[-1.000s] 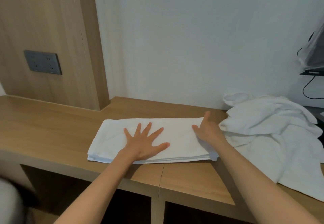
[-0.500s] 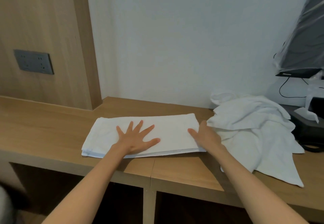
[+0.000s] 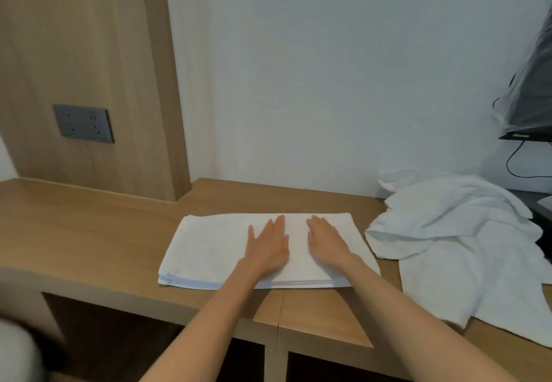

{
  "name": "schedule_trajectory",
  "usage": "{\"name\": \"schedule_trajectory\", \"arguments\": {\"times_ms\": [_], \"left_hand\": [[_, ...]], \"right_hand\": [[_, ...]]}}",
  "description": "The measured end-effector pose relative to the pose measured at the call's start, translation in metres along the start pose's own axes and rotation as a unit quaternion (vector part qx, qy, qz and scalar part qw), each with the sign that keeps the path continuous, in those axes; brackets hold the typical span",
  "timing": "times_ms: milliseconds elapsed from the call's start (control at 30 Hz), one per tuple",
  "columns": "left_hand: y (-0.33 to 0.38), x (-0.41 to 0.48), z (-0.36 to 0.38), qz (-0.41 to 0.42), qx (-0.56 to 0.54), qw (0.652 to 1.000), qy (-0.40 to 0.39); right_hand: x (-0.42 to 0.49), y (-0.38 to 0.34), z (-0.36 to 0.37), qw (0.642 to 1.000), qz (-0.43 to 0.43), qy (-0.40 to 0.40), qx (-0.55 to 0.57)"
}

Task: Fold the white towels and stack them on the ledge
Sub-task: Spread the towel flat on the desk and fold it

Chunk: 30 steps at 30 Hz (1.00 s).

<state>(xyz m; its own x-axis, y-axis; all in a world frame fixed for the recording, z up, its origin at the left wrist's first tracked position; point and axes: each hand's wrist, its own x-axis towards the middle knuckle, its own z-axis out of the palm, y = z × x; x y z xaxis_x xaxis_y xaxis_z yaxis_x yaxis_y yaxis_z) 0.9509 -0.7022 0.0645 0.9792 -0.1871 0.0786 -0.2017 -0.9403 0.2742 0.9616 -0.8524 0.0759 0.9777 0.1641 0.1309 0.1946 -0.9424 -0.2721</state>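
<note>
Left hand: the left hand (image 3: 267,247) lies palm down on the folded towel (image 3: 209,250), fingers straight and close together, pointing toward the wall. It presses on the cloth and grips nothing.
Right hand: the right hand (image 3: 327,245) lies flat in the same way just beside the left one, fingers straight, nothing held. A narrow strip of towel shows between the two hands.
Folded towel: a long white rectangle lying flat on the desk (image 3: 89,232), its long side running along the desk's front edge. Several stacked layers show along its near edge. Both hands rest on its middle and right part; its left end is uncovered.
Loose towels: a crumpled white heap (image 3: 454,232) sits on the desk just to the right of the folded towel. Whether the two touch, I cannot tell.
Desk: light wood, with a seam in the top just in front of the folded towel. Dark open compartments (image 3: 119,337) lie beneath it, split by an upright divider.
Wall: plain white (image 3: 328,67) behind the desk.
Wood panel: a tall panel (image 3: 89,53) stands at the back left and carries a dark grey socket plate (image 3: 83,123).
Far right: a dark screen wrapped in clear plastic (image 3: 531,106), with a black cable (image 3: 512,163) hanging below it.
Bottom left corner: a pale blurred shape (image 3: 18,351), too unclear to identify.
</note>
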Motion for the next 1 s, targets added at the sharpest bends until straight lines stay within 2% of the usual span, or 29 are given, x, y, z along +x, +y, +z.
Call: {"name": "schedule_trajectory", "arguments": {"times_ms": [67,133,233,333,433,700,800,867,1000], "left_hand": [[0.003,0.009,0.006,-0.012,0.01,1.0,0.012],[-0.007,0.014,0.008,-0.057,0.012,0.998,0.038],[-0.043,0.011,0.0,-0.108,0.013,0.991,0.072],[-0.084,-0.001,-0.015,-0.145,0.024,0.986,0.074],[-0.105,-0.013,-0.026,-0.161,0.037,0.984,0.067],[-0.105,-0.02,-0.031,-0.185,0.027,0.979,0.077],[-0.104,-0.019,-0.03,-0.187,0.037,0.979,0.075],[-0.103,-0.018,-0.03,-0.19,0.046,0.978,0.071],[-0.104,-0.019,-0.03,-0.199,0.06,0.977,0.053]], "right_hand": [[0.005,0.004,0.01,1.0,0.012,-0.007,-0.005],[0.007,0.009,0.015,1.0,0.017,-0.009,-0.024],[0.006,0.011,0.016,0.999,0.036,-0.017,-0.015],[0.004,0.011,0.015,0.999,0.045,-0.02,-0.018],[0.0,0.016,0.014,0.997,0.054,-0.028,-0.038],[-0.017,0.045,-0.001,0.994,0.087,-0.035,-0.06],[-0.012,0.021,-0.001,0.986,0.057,0.041,-0.153],[-0.005,-0.01,0.004,0.99,0.009,0.065,-0.121],[0.007,-0.071,0.028,0.998,-0.049,-0.024,-0.006]]}}
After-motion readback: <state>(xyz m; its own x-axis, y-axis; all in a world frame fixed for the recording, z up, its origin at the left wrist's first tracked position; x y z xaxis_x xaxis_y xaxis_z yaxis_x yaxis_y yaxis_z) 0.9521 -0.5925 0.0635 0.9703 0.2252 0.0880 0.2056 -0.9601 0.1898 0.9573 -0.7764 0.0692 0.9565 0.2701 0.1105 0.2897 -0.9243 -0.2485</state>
